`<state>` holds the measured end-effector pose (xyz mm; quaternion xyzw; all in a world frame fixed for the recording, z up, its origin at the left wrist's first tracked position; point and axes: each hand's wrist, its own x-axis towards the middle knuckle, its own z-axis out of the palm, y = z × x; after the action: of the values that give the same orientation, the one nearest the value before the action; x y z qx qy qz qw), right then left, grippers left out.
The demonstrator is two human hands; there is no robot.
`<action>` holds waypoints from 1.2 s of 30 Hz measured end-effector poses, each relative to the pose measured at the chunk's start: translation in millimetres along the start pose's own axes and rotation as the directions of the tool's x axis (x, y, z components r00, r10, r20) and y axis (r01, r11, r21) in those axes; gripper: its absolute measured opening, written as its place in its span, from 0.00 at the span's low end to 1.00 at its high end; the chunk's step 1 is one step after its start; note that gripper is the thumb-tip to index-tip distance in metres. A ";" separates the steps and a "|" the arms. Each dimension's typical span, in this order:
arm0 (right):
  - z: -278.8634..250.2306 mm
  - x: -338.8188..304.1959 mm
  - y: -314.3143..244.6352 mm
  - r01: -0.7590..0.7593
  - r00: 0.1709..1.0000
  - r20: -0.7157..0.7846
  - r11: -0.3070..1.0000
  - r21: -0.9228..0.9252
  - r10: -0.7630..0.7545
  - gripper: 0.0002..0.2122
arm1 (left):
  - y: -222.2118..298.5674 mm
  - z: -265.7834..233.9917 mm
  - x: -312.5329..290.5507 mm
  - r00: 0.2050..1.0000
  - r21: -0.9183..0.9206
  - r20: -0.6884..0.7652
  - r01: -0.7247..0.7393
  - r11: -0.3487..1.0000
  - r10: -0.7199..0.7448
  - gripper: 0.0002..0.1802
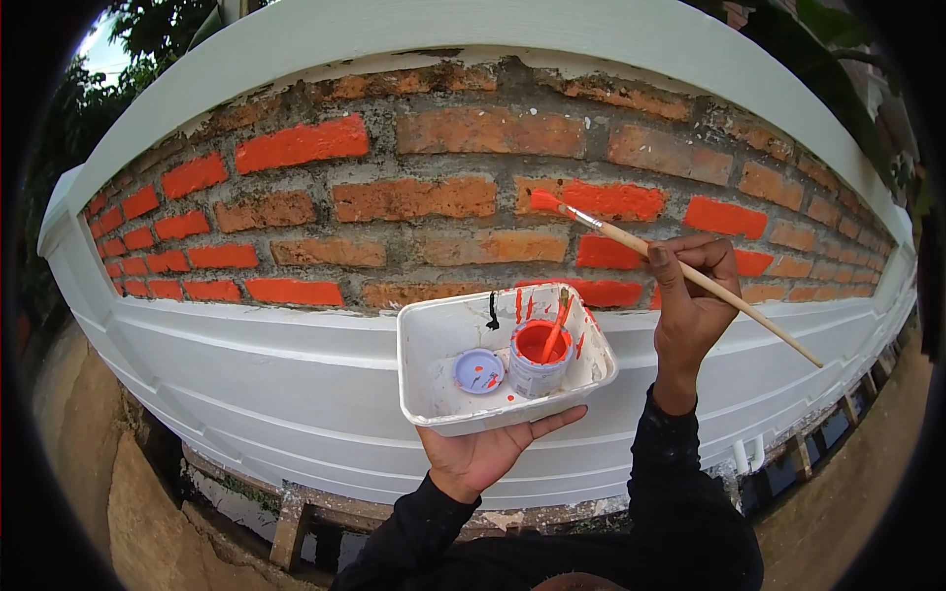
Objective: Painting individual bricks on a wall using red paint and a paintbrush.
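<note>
My right hand (690, 305) is closed round the wooden handle of a paintbrush (749, 313). The red-loaded bristles touch the left part of a brick (631, 203), whose right side is coated bright orange-red. From underneath, my left hand (483, 455) holds a white plastic tub (422, 369) in front of the wall. Inside it stands an open paint jar (538, 380) of orange-red paint, with a paint-covered stick or brush (558, 327) leaning in it. A pale lilac lid (479, 372) lies beside the jar. Red and black smears mark the tub's inner wall.
The brick wall (448, 197) mixes painted and bare bricks between grey mortar joints. White framing (493, 24) borders it above, and a white moulded base (325, 384) runs below. A ditch with concrete beams (289, 532) lies at the foot; white pipes (751, 453) stick out at right.
</note>
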<state>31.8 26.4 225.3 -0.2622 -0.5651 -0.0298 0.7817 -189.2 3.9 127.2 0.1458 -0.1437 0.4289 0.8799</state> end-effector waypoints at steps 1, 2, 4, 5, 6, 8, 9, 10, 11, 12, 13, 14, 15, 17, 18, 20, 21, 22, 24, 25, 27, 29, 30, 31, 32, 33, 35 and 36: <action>-0.1 0.9 1.5 0.089 0.996 0.022 0.980 -0.177 -0.086 0.12 | 0.8 -1.5 -4.2 1.000 0.026 -0.014 0.012 1.000 -0.012 0.56; -1.5 2.8 -1.5 0.096 0.995 0.023 0.980 -0.176 -0.094 0.12 | 1.8 -2.9 -6.5 0.999 0.050 -0.026 0.026 0.998 -0.025 0.56; -5.1 7.3 -16.4 0.175 0.985 0.028 0.980 -0.097 -0.173 0.12 | 3.8 -4.4 -11.2 0.999 0.095 -0.036 0.041 0.995 -0.038 0.56; -4.1 11.0 -23.7 0.168 0.986 0.029 0.980 -0.102 -0.166 0.12 | 4.2 -3.5 -17.2 0.997 0.132 -0.063 0.063 0.989 -0.055 0.55; -1.6 17.2 -29.3 0.183 0.982 0.063 0.982 -0.053 -0.180 0.12 | 3.7 -7.3 -23.2 0.995 0.076 -0.090 0.055 0.996 -0.048 0.55; 5.4 29.4 -33.7 0.202 0.971 0.130 0.979 0.017 -0.203 0.12 | 5.6 -4.9 -29.9 0.992 0.092 -0.115 0.058 0.994 -0.047 0.54; 11.1 34.4 -33.3 0.198 0.971 0.134 0.980 0.012 -0.198 0.12 | 6.4 -5.1 -32.4 0.990 0.114 -0.133 0.058 0.992 -0.043 0.54; 17.3 38.8 -32.5 0.212 0.960 0.184 0.977 0.011 -0.210 0.12 | 6.7 -7.1 -35.1 0.990 0.106 -0.137 0.061 0.992 -0.046 0.54; 23.0 43.5 -32.0 0.222 0.947 0.235 0.975 0.016 -0.220 0.12 | 7.5 -7.5 -39.8 0.990 0.067 -0.135 0.058 0.996 -0.049 0.55; 23.6 48.9 -30.8 0.262 0.926 0.294 0.964 -0.048 -0.237 0.11 | 7.8 -7.8 -44.4 0.990 0.027 -0.134 0.056 0.998 -0.052 0.55; 24.7 52.0 -34.1 0.255 0.927 0.298 0.966 -0.051 -0.229 0.11 | 7.8 -7.3 -48.8 0.989 0.021 -0.140 0.055 0.998 -0.052 0.55; 25.7 55.8 -40.1 0.207 0.930 0.317 0.978 -0.028 -0.188 0.11 | 7.6 -8.1 -51.7 0.986 0.038 -0.159 0.058 0.998 -0.051 0.55; 26.5 58.8 -46.5 0.158 0.931 0.335 0.987 -0.007 -0.147 0.11 | 7.7 -9.2 -54.1 0.983 0.054 -0.178 0.061 0.997 -0.050 0.55; 27.8 58.6 -53.5 0.117 0.931 0.348 0.993 -0.006 -0.108 0.12 | 7.9 -11.3 -58.2 0.981 0.058 -0.189 0.059 0.997 -0.047 0.54; 29.9 58.3 -53.9 0.141 0.916 0.385 0.989 -0.040 -0.115 0.12 | 7.5 -11.6 -59.8 0.979 0.067 -0.201 0.058 0.996 -0.044 0.53; 32.8 60.0 -49.9 0.163 0.898 0.424 0.984 -0.075 -0.116 0.13 | 7.7 -12.6 -61.5 0.977 0.056 -0.207 0.059 0.997 -0.046 0.53; 34.0 63.0 -43.8 0.195 0.894 0.428 0.976 -0.101 -0.135 0.12 | 8.2 -13.5 -61.9 0.976 0.051 -0.212 0.061 0.997 -0.048 0.53; 34.0 64.3 -40.1 0.227 0.888 0.433 0.966 -0.126 -0.153 0.12 | 8.7 -14.2 -62.1 0.975 0.046 -0.217 0.062 0.997 -0.051 0.53; 33.2 68.4 -48.6 0.254 0.883 0.437 0.956 -0.145 -0.169 0.12 | 8.6 -13.5 -62.1 0.976 0.036 -0.209 0.062 0.997 -0.054 0.53; 33.2 70.0 -52.8 0.276 0.881 0.437 0.947 -0.162 -0.182 0.11 | 8.4 -13.0 -62.0 0.977 0.031 -0.205 0.063 0.998 -0.056 0.53; 42.8 66.0 -50.7 0.283 0.856 0.484 0.949 -0.141 -0.184 0.11 | 8.5 -13.6 -62.4 0.975 0.026 -0.215 0.056 0.998 -0.049 0.53; 47.5 66.9 -47.8 0.294 0.829 0.526 0.948 -0.122 -0.189 0.11 | 9.1 -14.1 -62.9 0.974 0.022 -0.222 0.053 0.998 -0.046 0.53; 49.1 71.3 -44.4 0.393 0.801 0.544 0.905 -0.160 -0.251 0.11 | 9.7 -14.5 -63.4 0.973 0.021 -0.225 0.052 0.998 -0.046 0.53; 50.4 73.4 -42.4 0.488 0.765 0.565 0.851 -0.195 -0.309 0.11 | 9.9 -15.0 -64.3 0.973 0.022 -0.225 0.051 0.998 -0.045 0.53; 50.2 73.8 -46.5 0.474 0.780 0.535 0.865 -0.167 -0.324 0.11 | 8.6 -14.5 -64.6 0.975 0.032 -0.219 0.052 0.998 -0.044 0.53; 49.2 72.7 -48.8 0.475 0.779 0.537 0.864 -0.167 -0.325 0.11 | 7.6 -14.2 -64.6 0.976 0.043 -0.213 0.053 0.998 -0.042 0.53; 47.4 70.0 -52.0 0.499 0.740 0.598 0.847 -0.183 -0.307 0.11 | 7.7 -14.1 -64.2 0.977 0.064 -0.207 0.069 0.996 -0.055 0.52; 47.6 71.4 -52.5 0.498 0.740 0.598 0.848 -0.181 -0.307 0.11 | 8.1 -14.5 -64.7 0.977 0.086 -0.203 0.087 0.992 -0.068 0.52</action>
<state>-1.8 20.2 319.8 -0.2557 -0.7947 -0.2184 0.5053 -232.0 -31.9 90.5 0.1489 -0.0283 0.4131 0.8980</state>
